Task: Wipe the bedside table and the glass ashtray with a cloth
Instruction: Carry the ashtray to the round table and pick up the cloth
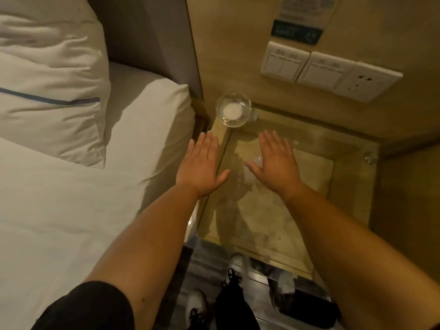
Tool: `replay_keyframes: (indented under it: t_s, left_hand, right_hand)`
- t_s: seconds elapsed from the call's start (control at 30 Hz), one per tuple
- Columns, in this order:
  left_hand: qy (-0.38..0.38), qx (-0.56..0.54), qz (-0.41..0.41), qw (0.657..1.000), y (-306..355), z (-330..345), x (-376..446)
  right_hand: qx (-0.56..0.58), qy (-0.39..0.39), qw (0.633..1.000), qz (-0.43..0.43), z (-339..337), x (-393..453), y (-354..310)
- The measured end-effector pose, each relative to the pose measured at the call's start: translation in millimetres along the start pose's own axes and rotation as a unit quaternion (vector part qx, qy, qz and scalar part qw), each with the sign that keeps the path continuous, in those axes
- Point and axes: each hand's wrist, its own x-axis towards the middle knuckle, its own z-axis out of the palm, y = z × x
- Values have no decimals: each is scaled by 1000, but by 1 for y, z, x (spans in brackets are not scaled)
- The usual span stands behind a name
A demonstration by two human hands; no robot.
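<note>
The bedside table (316,177) has a glass top over a beige surface and stands between the bed and a side panel. A round clear glass ashtray (233,110) with something white inside sits at its far left corner by the wall. My left hand (202,163) is flat, palm down, fingers straight, over the table's left edge beside the mattress. My right hand (276,163) is also flat and spread, palm down, over the middle of the glass. Both hands hold nothing. No cloth is in view.
The bed with white sheets (59,222) and pillows (47,91) fills the left. Wall switches (302,65) and a socket (367,81) sit above the table. A metal stud (370,158) marks the glass's far right corner. My shoes (197,303) stand on dark floor below.
</note>
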Motion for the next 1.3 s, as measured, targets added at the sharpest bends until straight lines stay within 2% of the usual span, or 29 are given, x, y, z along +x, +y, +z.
replay_keyframes:
  t_s: [0.23, 0.47, 0.67, 1.0, 1.3]
  left_hand:
    - [3, -13, -4, 1000, -28, 0, 71]
    - [10, -38, 27, 999, -44, 16, 129]
    - [-1, -100, 60, 993, -62, 24, 158]
    - [15, -233, 64, 970, -70, 41, 183]
    - [22, -267, 61, 961, -55, 27, 161]
  right_hand:
    - [25, 9, 1000, 11, 15, 56, 8]
    - [31, 16, 999, 7, 35, 111, 13]
    - [53, 16, 998, -3, 46, 145, 10]
    - [123, 50, 991, 5, 60, 143, 13]
    - [123, 50, 991, 16, 37, 121, 9]
